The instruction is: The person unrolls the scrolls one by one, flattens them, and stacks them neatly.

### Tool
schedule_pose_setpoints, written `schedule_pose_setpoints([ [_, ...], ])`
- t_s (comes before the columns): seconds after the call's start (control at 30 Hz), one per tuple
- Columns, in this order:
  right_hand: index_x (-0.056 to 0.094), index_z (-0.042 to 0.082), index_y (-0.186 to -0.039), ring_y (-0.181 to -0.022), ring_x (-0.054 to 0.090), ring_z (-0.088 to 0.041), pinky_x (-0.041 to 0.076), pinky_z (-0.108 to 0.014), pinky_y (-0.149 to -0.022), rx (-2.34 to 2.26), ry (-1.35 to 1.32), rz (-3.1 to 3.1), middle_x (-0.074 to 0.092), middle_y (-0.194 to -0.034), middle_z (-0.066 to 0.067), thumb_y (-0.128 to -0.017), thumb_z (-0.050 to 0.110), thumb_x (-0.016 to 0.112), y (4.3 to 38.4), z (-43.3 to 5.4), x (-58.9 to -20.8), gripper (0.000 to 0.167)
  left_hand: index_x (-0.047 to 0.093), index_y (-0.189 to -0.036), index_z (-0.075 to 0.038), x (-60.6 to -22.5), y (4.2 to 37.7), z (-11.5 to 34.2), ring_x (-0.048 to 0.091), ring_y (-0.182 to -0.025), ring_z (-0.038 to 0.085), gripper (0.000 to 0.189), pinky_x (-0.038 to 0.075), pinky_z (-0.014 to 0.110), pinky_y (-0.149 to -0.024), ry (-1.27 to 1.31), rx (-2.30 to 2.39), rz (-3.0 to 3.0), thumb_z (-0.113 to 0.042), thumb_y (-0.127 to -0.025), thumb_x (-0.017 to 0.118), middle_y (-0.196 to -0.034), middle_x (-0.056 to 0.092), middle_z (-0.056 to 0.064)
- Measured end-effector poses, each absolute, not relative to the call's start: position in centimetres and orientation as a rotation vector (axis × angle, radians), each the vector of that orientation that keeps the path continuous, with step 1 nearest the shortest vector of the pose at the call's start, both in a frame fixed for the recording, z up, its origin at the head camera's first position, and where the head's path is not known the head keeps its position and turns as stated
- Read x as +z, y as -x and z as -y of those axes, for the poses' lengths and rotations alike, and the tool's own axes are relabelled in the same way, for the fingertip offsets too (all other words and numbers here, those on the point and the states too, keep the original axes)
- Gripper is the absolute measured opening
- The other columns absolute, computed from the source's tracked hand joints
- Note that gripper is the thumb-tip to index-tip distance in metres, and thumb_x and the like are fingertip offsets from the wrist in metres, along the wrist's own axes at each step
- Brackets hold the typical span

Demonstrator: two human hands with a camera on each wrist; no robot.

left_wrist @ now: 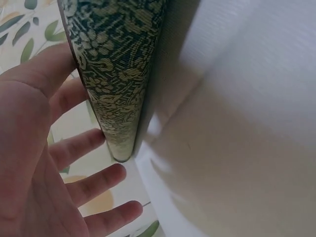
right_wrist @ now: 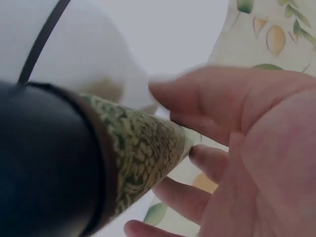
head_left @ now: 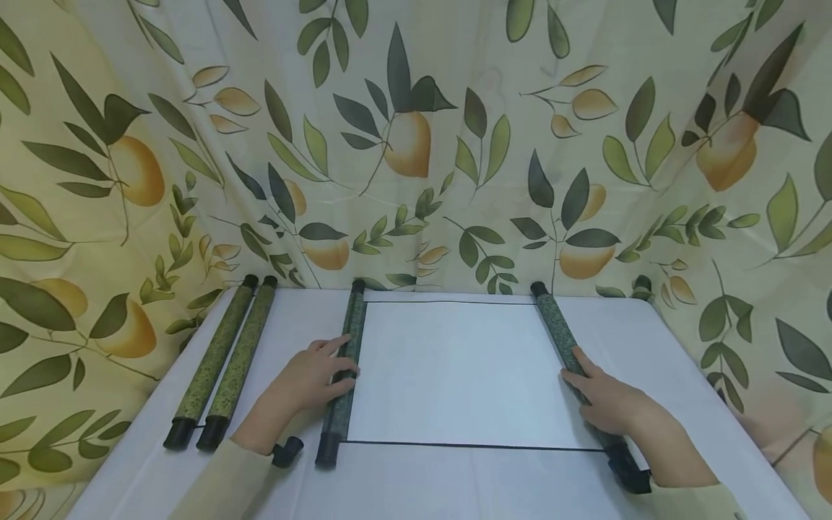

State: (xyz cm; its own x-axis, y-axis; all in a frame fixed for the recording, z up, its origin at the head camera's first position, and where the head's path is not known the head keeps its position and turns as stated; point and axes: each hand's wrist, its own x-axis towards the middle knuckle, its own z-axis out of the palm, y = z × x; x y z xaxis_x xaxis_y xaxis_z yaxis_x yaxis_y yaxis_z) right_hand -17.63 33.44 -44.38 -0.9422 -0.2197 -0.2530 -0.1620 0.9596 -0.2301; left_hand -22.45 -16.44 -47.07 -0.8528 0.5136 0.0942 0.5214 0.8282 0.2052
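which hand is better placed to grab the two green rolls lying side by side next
Probably the left hand: it is nearer the green rolls, while the right hand touches the roller across the white sheet.

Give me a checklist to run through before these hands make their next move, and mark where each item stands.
1. Left hand on the left roller: ok, fingers touch it.
2. Right hand on the right roller: ok, fingers are at it.
3. White sheet spread between the rollers: ok.
4. Two green rolls apart from the left hand: ok, they lie side by side to its left.
5. Sheet fully unwound: cannot tell; what may remain on the rollers is hidden.
6. Both rollers lying flat on the table: cannot tell; their undersides are hidden.
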Motion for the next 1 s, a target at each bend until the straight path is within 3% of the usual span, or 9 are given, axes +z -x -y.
schedule_pose_setpoints([
  [0.13,0.046,0.001,-0.147,-0.133,0.036,-0.059,0.049,-0.063,-0.089,-0.257,0.274,-2.826,0.009,-0.159,-0.034,-0.082,0.008,0.072,17.8,-33.9,-44.5,0.069,0.073,-0.114,-0.027,-47.1,22.3,16.9,0.046,-0.132,0.047,0.030,0.045,0.062,-0.096,0.831,-0.341,2.985,-0.047,-0.093,0.067,-0.154,0.043,0.015],
  [0.3,0.045,0.002,-0.148,-0.133,0.035,-0.059,0.054,-0.053,-0.079,-0.255,0.259,-2.829,0.008,-0.159,-0.035,-0.078,0.005,0.072,17.7,-34.5,-44.6,0.075,0.071,-0.118,-0.027,-47.2,22.2,17.3,0.047,-0.131,0.049,0.029,0.046,0.063,-0.094,0.826,-0.328,2.965,-0.041,-0.094,0.067,-0.152,0.044,0.019],
  [0.6,0.053,0.000,-0.142,-0.131,0.040,-0.057,0.052,-0.059,-0.084,-0.179,0.334,-2.892,0.017,-0.158,-0.033,-0.081,0.011,0.074,17.4,-35.2,-44.5,0.065,0.071,-0.119,-0.027,-47.3,22.2,17.7,0.048,-0.130,0.048,0.036,0.047,0.063,-0.095,0.810,-0.291,2.945,-0.049,-0.092,0.066,-0.152,0.046,0.016],
  [0.87,0.051,0.001,-0.142,-0.124,0.045,-0.060,0.055,-0.051,-0.073,-0.183,0.260,-2.861,0.012,-0.153,-0.042,-0.080,0.006,0.073,17.5,-35.8,-44.2,0.066,0.074,-0.115,-0.026,-47.0,22.0,17.8,0.050,-0.128,0.047,0.026,0.048,0.062,-0.092,0.810,-0.278,2.925,-0.037,-0.093,0.068,-0.150,0.048,0.015],
  [1.0,0.053,0.002,-0.141,-0.124,0.044,-0.061,0.053,-0.059,-0.079,-0.162,0.222,-2.855,0.011,-0.152,-0.043,-0.082,0.014,0.076,17.5,-35.9,-44.2,0.065,0.075,-0.111,-0.027,-47.1,22.0,17.9,0.049,-0.129,0.047,0.025,0.048,0.062,-0.092,0.794,-0.275,2.940,-0.041,-0.092,0.069,-0.151,0.047,0.014],
])
